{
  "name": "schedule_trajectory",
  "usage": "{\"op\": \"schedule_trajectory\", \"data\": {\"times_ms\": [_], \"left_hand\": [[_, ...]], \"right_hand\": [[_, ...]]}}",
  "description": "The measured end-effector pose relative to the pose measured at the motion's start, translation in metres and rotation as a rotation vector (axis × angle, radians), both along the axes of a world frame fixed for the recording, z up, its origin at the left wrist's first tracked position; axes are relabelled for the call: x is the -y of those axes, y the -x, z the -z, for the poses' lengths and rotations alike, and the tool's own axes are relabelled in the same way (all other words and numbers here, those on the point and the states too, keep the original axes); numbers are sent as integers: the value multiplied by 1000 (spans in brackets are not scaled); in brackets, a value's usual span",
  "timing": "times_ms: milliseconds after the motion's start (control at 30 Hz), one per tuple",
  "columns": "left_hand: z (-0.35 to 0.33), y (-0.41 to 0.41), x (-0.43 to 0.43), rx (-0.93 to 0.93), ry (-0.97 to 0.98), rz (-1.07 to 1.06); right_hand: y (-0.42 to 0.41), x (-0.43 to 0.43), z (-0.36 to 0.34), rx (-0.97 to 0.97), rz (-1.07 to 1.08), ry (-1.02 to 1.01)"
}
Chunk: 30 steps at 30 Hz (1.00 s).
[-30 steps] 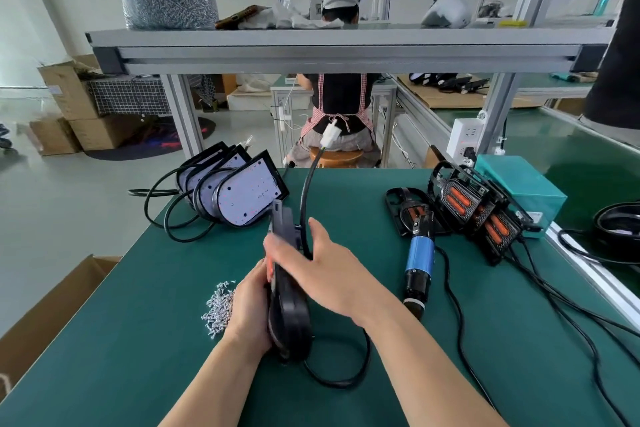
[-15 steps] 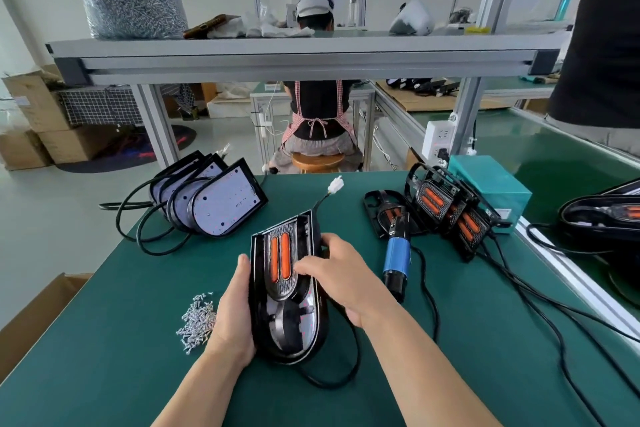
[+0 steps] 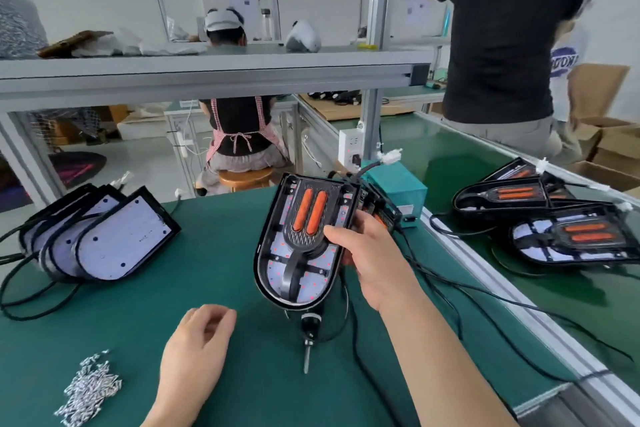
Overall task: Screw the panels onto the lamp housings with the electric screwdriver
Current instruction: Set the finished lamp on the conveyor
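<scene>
Risks dropping the black oval orange-barred lamp housing (image 3: 298,263), gripped only at 3 o'clock by right hand (image 3: 374,256), left hand (image 3: 194,354) slack, empty.

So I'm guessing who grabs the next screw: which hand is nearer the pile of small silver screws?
Left. The left hand is just right of the pile of small silver screws; the right hand is farther off, gripping the black lamp housing.

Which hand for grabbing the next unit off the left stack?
Left, probably. The left hand is free and on the same side as the stack; the right hand grips the lamp housing.
</scene>
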<state>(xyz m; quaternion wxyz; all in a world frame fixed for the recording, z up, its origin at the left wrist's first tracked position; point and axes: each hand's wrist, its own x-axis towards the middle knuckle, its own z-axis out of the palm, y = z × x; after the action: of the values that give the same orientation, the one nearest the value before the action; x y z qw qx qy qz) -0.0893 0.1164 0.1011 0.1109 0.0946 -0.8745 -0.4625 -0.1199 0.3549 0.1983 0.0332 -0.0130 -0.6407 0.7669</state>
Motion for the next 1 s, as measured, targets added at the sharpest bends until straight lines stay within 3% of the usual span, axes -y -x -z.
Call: {"op": "schedule_trajectory", "data": {"times_ms": [167, 433, 667, 1000], "left_hand": [[-4, 4, -15, -11, 123, 9], [-1, 9, -18, -67, 93, -21], [3, 11, -21, -105, 61, -26], [9, 17, -20, -78, -73, -52]], "right_hand": [[0, -61, -2, -26, 214, 63], [9, -156, -1, -65, 528, 91], [35, -240, 15, 12, 798, 45], [61, -266, 61, 96, 1068, -87]]}}
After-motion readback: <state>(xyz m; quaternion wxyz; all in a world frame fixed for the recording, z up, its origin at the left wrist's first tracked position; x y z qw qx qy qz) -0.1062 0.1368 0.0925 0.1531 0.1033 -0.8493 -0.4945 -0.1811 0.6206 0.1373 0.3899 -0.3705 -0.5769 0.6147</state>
